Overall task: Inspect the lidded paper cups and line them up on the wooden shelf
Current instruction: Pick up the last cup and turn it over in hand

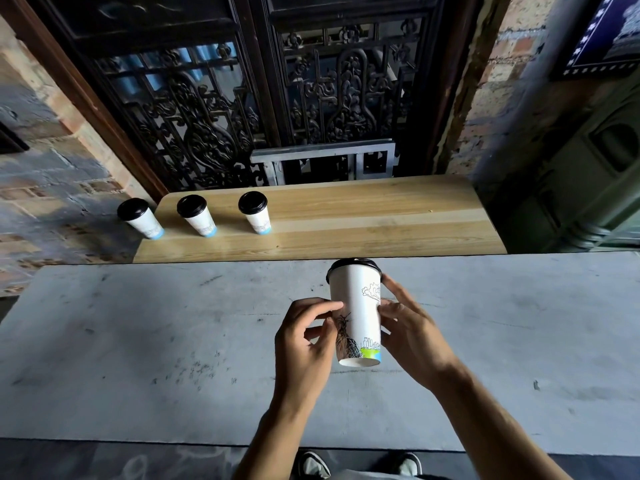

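Inspection step: both hands' fingers [329, 306] hold lidded cup [356, 317] above grey surface [138, 323]; next, set it beside three cups [258, 213] at wooden shelf's [381, 216] left end.

Held cup [356, 317]: we see matt white paper with printed line drawings and a green and blue band at the base.
Its lid [354, 264]: black plastic, we think, with a faint sheen.
Shelf cups [201, 216]: the same matt paper under glossy black lids.
Wooden shelf [363, 216]: pale, smooth, grained wood with a soft sheen.
Worktop [138, 341]: grey, matt, scuffed and scratched.
Screen [242, 98]: dark carved wood.
Walls [45, 174]: rough brick.
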